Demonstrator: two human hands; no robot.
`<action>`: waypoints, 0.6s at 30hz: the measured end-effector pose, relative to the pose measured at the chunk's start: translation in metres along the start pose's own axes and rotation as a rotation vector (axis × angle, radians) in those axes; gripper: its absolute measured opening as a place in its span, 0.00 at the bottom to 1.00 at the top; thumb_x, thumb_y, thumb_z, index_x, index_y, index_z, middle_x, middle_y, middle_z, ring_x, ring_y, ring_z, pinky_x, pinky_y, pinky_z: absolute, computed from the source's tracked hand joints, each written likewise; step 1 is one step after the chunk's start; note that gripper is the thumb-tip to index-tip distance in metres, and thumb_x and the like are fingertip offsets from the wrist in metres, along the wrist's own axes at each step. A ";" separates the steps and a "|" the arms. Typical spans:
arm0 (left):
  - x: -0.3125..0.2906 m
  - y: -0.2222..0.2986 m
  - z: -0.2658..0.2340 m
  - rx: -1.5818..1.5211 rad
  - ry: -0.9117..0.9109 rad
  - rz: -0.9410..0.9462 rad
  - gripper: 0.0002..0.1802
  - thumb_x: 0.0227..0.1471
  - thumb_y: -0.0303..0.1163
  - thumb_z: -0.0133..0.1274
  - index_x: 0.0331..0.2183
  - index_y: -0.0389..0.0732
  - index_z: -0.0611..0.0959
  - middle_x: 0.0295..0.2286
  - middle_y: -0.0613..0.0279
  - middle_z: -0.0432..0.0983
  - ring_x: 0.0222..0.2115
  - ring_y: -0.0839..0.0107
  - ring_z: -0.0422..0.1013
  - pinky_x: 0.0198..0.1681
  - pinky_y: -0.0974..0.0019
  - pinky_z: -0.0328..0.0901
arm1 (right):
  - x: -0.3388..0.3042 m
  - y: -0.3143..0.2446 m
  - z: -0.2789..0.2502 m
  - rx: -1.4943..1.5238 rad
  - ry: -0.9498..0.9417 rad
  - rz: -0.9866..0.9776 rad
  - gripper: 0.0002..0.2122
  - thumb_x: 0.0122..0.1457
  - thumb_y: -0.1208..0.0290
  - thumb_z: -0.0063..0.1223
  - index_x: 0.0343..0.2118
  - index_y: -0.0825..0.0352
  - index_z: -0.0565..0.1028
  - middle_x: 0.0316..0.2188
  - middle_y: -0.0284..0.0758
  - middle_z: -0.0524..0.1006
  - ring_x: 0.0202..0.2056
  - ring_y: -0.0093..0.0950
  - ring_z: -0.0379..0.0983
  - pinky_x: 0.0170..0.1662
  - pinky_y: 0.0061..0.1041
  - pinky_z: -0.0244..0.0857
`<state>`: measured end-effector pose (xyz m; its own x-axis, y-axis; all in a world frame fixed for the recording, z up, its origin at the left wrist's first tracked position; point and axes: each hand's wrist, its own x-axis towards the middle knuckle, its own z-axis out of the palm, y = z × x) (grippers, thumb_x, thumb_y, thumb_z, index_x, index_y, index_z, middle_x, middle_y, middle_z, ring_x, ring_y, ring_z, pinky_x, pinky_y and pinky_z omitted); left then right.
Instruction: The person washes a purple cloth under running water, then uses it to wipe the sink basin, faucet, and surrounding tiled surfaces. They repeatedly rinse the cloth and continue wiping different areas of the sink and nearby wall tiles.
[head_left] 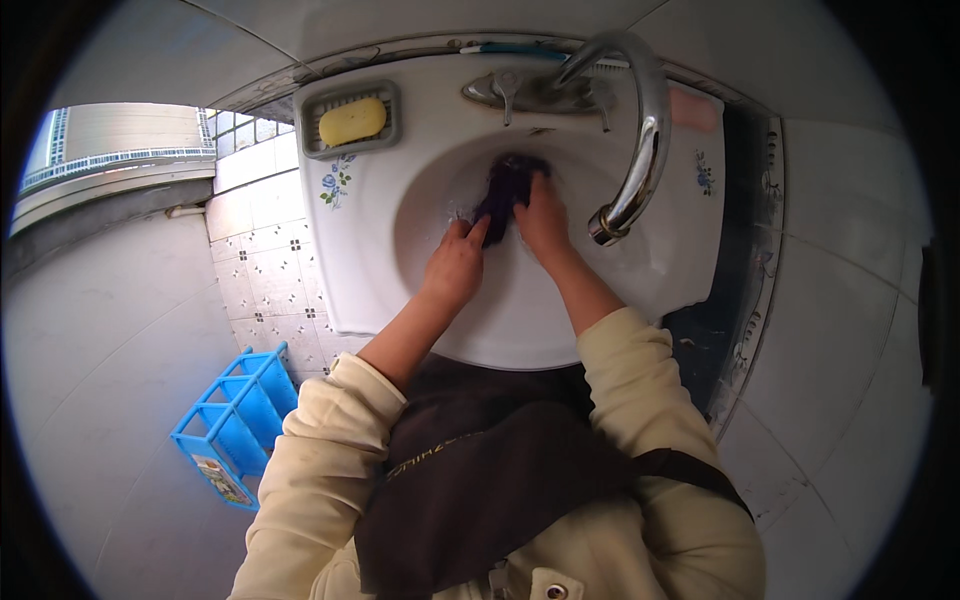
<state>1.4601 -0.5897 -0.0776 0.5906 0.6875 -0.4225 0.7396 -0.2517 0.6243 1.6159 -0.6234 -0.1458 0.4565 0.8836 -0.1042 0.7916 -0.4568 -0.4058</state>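
Note:
A dark purple cloth [508, 190], wet and bunched up, lies in the bowl of the white washbasin [345, 270]. My left hand [456, 264] pinches its lower left edge between thumb and fingers. On the other side, my right hand [543, 218] grips the cloth's right part, fingers curled over it. Water with some bubbles shows around the cloth and beside my left fingertips. The chrome tap [652, 140] arches over the basin to the right of my right hand. Whether water runs from its spout cannot be made out.
A yellow soap bar [353, 121] rests in a grey soap dish [391, 138] at the back left corner. Behind the tap lies a toothbrush [515, 48]. A pink bar [692, 112] sits at the back right. Below left, a blue plastic rack [235, 415] stands on the floor.

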 end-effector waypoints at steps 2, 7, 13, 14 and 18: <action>0.000 -0.001 -0.003 0.017 0.086 -0.037 0.25 0.42 0.23 0.44 0.46 0.35 0.64 0.39 0.47 0.62 0.40 0.52 0.63 0.42 0.59 0.61 | 0.021 -0.009 -0.002 0.433 0.015 0.356 0.24 0.45 0.72 0.50 0.47 0.70 0.59 0.43 0.48 0.64 0.41 0.41 0.65 0.45 0.34 0.60; -0.005 -0.008 -0.028 0.129 0.448 0.187 0.28 0.42 0.22 0.44 0.48 0.30 0.60 0.45 0.43 0.57 0.46 0.51 0.58 0.49 0.60 0.56 | 0.025 -0.051 -0.012 0.681 0.100 0.371 0.29 0.43 0.73 0.47 0.50 0.73 0.53 0.46 0.54 0.58 0.48 0.49 0.54 0.51 0.37 0.50; -0.011 -0.029 -0.022 0.237 0.396 0.232 0.25 0.45 0.23 0.38 0.48 0.27 0.60 0.49 0.43 0.54 0.49 0.52 0.55 0.52 0.61 0.53 | -0.005 -0.097 -0.009 0.480 -0.120 0.096 0.25 0.43 0.73 0.49 0.49 0.61 0.59 0.43 0.50 0.60 0.44 0.49 0.59 0.44 0.37 0.59; -0.013 -0.032 -0.019 0.265 0.380 0.250 0.25 0.45 0.24 0.38 0.48 0.27 0.59 0.50 0.43 0.54 0.49 0.52 0.55 0.51 0.60 0.53 | -0.013 -0.098 -0.013 0.423 -0.202 0.045 0.25 0.44 0.72 0.49 0.48 0.60 0.60 0.43 0.49 0.60 0.43 0.48 0.59 0.44 0.37 0.60; -0.025 -0.035 -0.014 0.424 0.273 0.302 0.24 0.45 0.28 0.39 0.46 0.27 0.63 0.48 0.44 0.58 0.49 0.58 0.57 0.51 0.62 0.53 | -0.048 -0.079 -0.005 0.186 -0.286 -0.128 0.22 0.44 0.70 0.51 0.45 0.55 0.65 0.46 0.42 0.60 0.46 0.44 0.58 0.48 0.38 0.55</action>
<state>1.4153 -0.5885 -0.0794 0.7322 0.6795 -0.0473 0.6493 -0.6753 0.3499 1.5334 -0.6302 -0.1037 0.2052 0.9376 -0.2807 0.7358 -0.3369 -0.5875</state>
